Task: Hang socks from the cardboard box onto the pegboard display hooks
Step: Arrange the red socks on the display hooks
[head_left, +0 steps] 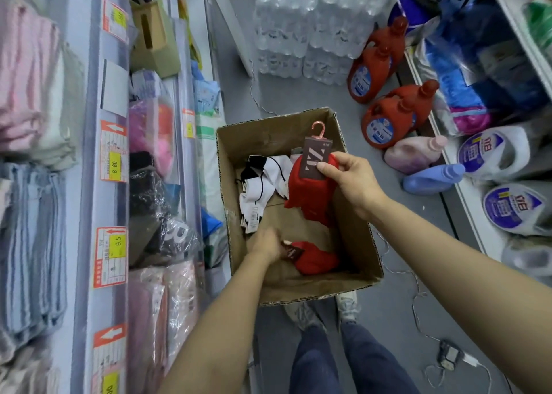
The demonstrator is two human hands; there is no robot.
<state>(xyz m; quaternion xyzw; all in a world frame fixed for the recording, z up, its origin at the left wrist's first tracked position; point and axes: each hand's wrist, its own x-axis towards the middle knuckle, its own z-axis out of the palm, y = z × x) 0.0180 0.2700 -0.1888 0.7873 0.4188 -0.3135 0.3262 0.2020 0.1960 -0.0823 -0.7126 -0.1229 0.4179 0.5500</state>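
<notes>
Aisle floor: cardboard box (pixel 355 277) stood between blurred shelves.
Right hand (pixel 351 180): pinched red socks (pixel 310 196) by their card, above box.
Left hand (pixel 265 244): blurred, gripped second red pair (pixel 316 259) inside; fingers hidden.

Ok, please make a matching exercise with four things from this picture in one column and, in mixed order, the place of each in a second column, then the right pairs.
Things:
1. red sock pair with pink hook
2. second red sock pair
3. white and black socks
4. blue bottle

Places:
A. lying on the floor right of the cardboard box
B. held up by the right hand
C. loose in the box, far left part
D. in the box bottom, at the left hand

Pairs: 1-B, 2-D, 3-C, 4-A
</notes>
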